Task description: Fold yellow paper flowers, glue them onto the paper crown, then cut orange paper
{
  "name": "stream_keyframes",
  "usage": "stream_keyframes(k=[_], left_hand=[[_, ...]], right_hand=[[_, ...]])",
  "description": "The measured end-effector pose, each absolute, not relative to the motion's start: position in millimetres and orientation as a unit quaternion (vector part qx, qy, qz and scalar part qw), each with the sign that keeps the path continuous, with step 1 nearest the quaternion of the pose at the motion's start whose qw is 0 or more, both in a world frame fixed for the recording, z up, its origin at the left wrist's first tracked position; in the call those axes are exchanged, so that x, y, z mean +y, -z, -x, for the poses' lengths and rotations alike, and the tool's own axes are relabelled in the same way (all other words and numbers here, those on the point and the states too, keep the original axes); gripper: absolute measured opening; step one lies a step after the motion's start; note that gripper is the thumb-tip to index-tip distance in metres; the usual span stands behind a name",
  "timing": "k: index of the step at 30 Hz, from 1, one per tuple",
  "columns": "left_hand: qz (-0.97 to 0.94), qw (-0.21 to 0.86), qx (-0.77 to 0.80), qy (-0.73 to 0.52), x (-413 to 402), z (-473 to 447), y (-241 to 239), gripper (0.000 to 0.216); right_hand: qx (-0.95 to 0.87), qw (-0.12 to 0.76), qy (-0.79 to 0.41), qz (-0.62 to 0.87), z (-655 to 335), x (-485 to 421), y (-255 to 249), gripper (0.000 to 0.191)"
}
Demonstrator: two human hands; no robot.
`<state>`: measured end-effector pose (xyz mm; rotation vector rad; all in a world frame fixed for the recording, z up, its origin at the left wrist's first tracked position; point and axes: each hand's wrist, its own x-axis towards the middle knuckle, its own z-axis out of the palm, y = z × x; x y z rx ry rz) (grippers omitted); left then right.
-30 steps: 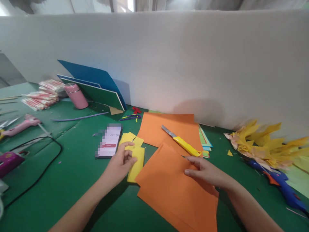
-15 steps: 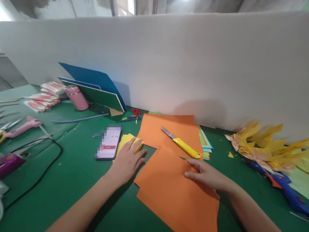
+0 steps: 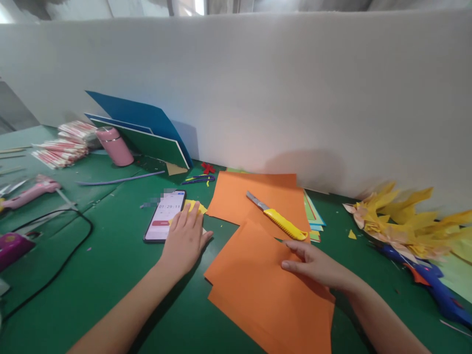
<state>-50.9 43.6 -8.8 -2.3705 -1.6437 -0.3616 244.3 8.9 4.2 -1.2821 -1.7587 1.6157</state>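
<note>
My left hand [image 3: 185, 236] lies flat with fingers outstretched over a small yellow paper piece [image 3: 199, 205], partly covering it and the edge of a phone [image 3: 158, 221] that shows a running timer. Over the near orange sheets [image 3: 254, 285] rests my right hand [image 3: 309, 260], thumb and fingers apart and nothing between them. Those sheets overlap, slightly turned against each other. A yellow utility knife [image 3: 283, 224], blade out, lies on the farther orange sheet [image 3: 232, 199], just beyond my right fingertips. Edges of other coloured paper [image 3: 313, 216] stick out beneath that sheet.
Yellow paper petals [image 3: 401, 221] and a blue glue gun [image 3: 438, 285] lie at the right. Toward the left are a pink bottle [image 3: 115, 146], bundled sticks [image 3: 61, 152], a pink glue gun [image 3: 33, 191] and a black cable [image 3: 55, 285]. Blue and green boards [image 3: 140, 142] lean against the white partition [image 3: 258, 93].
My left hand has slid left toward the phone, with the yellow paper shifting left under it. My right hand stays in place on the orange sheets.
</note>
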Motion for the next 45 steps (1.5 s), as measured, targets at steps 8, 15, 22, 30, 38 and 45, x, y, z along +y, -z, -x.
stream_keyframes(k=[8, 15, 22, 30, 38, 45], left_hand=[[0.831, 0.086, -0.537, 0.112, 45, 48, 20, 0.042], [0.838, 0.087, -0.532, 0.090, 51, 39, 19, 0.048], [0.822, 0.101, -0.559, 0.051, 54, 38, 7, 0.040], [0.819, 0.091, -0.561, 0.078, 51, 34, 8, 0.023], [0.805, 0.101, -0.580, 0.074, 56, 39, 10, 0.036], [0.818, 0.088, -0.563, 0.075, 58, 37, 4, 0.042]], right_hand=[[-0.635, 0.215, -0.581, 0.462, -246, 9, -3, 0.043], [-0.624, 0.219, -0.592, 0.461, -245, 9, -4, 0.041], [-0.623, 0.225, -0.594, 0.456, -245, 9, -1, 0.039], [-0.625, 0.229, -0.591, 0.456, -246, 9, -1, 0.038], [-0.631, 0.227, -0.590, 0.450, -249, 11, 4, 0.043], [-0.629, 0.233, -0.591, 0.447, -249, 12, 5, 0.039]])
